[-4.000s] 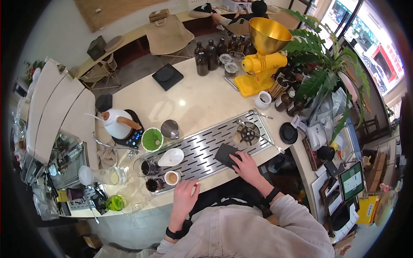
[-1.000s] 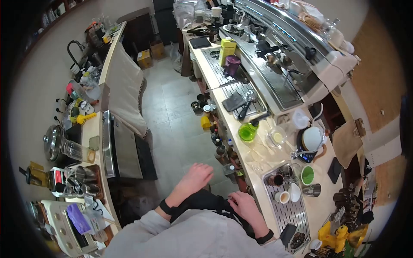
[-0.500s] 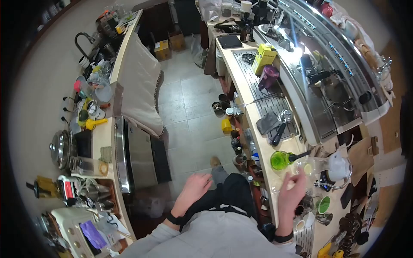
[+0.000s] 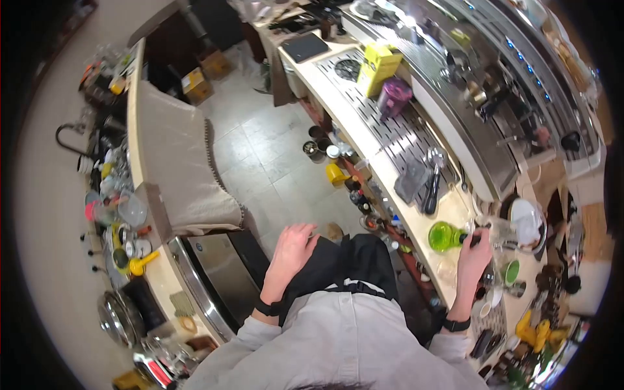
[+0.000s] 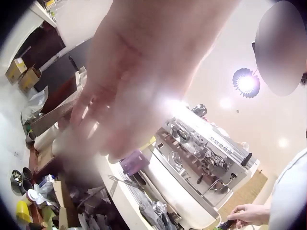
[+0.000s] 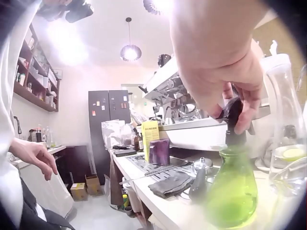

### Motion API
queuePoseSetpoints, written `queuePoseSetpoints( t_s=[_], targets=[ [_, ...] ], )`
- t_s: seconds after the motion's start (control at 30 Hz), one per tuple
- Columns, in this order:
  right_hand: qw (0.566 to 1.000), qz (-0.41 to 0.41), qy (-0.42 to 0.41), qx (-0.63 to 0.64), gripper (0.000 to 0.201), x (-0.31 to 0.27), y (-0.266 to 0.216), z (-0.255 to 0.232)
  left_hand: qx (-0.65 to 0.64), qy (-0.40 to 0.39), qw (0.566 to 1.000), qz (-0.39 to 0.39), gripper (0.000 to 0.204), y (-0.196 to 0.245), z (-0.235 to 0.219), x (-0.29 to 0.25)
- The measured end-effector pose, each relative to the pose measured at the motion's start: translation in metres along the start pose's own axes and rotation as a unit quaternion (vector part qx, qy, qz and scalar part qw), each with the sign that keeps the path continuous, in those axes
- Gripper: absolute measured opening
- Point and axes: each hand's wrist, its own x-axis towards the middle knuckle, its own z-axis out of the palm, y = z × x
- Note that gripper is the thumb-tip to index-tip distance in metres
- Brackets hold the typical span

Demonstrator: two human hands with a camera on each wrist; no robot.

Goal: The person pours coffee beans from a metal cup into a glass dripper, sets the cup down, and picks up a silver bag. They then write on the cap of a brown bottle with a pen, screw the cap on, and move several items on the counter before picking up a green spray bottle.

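A green glass bottle (image 4: 443, 236) with a dark top stands on the counter at the right. My right hand (image 4: 476, 255) has its fingers and thumb round the dark top. The right wrist view shows the same green bottle (image 6: 233, 187) below my right hand (image 6: 225, 62), the dark neck (image 6: 233, 117) between the fingertips. My left hand (image 4: 294, 250) hangs in the air before my body, fingers loosely bent and holding nothing. Left of the bottle lie a grey cloth (image 4: 412, 180) and a black-handled portafilter (image 4: 431, 191).
Behind the cloth stand a purple container (image 4: 394, 97) and a yellow box (image 4: 379, 68) on a drip tray (image 4: 351, 94). A kettle (image 4: 525, 222) is right of the bottle. An espresso machine (image 4: 455, 110) runs along the far side. Bottles and cups stand low beside the floor.
The view has swung from the tray and cups to the aisle. My right hand has left the black item on the tray and now grips the green bottle's top. My left hand stays empty.
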Motion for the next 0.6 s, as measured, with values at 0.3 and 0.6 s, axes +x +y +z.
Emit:
queuePoseSetpoints(
  t_s=[0.3, 0.6],
  targets=[
    [0.998, 0.064, 0.003, -0.018, 0.012, -0.089, -0.123, -0.091, -0.017, -0.158, 0.987, 0.027, 0.02, -0.059, 0.005, -0.039],
    [0.967, -0.027, -0.249, 0.035, 0.043, -0.195, -0.019, 0.035, 0.08, -0.255, 0.963, -0.038, 0.033, -0.074, 0.061, -0.118]
  ],
)
